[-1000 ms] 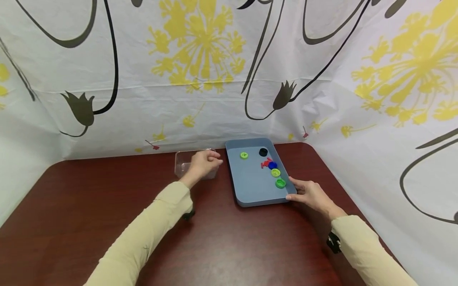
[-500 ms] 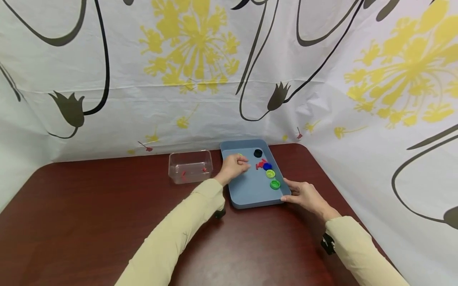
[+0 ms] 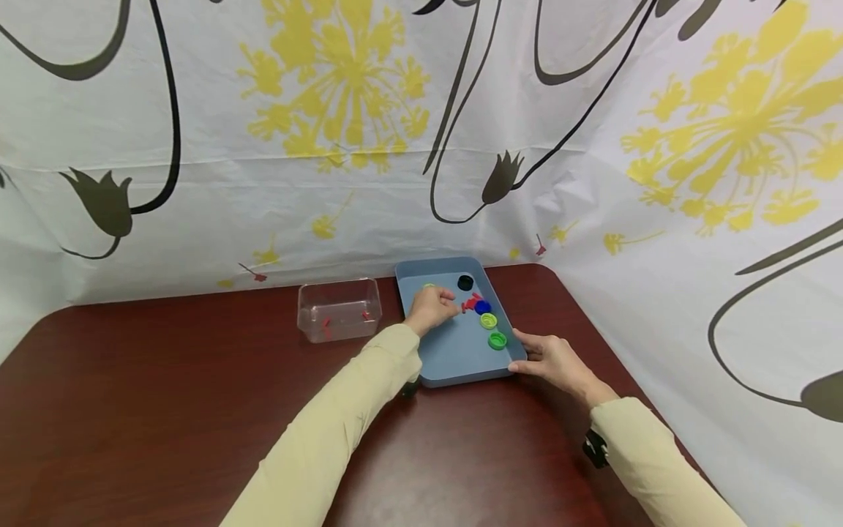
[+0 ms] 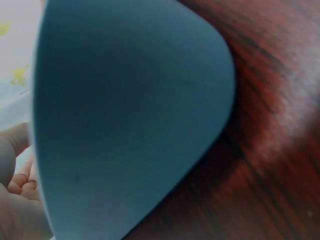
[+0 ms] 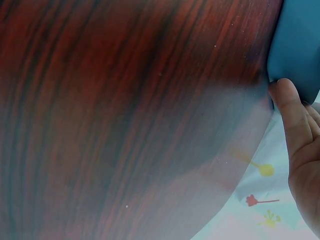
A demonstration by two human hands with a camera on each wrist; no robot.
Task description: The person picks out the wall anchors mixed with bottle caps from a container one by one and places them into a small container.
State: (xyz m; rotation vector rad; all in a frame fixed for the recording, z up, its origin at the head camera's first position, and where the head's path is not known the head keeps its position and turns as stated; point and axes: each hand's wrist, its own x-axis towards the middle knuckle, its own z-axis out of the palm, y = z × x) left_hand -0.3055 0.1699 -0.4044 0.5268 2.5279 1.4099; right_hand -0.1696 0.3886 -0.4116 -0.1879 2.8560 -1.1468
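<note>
My left hand (image 3: 431, 309) is over the left side of a blue-grey tray (image 3: 454, 359), fingertips toward a cluster of small red pieces (image 3: 470, 301). Nothing shows between its loosely bent fingers. In the left wrist view the tray wall (image 4: 135, 110) hides most of this hand. The near right corner of the tray is gripped by my right hand (image 3: 553, 362), its thumb (image 5: 287, 95) against the outside in the right wrist view. Blue (image 3: 483, 307), yellow (image 3: 488, 320), green (image 3: 497, 340) and black (image 3: 465, 282) bottle caps lie inside; a lime one (image 3: 429, 286) is partly behind the left hand.
A clear plastic box (image 3: 339, 311) with a few small red pieces in it stands left of the tray. The dark wooden table (image 3: 165, 410) meets a patterned white sheet (image 3: 197, 219) at the back and right.
My left hand has moved right, from over the clear box to inside the tray. The right hand keeps its grip on the corner. The head view has turned slightly right.
</note>
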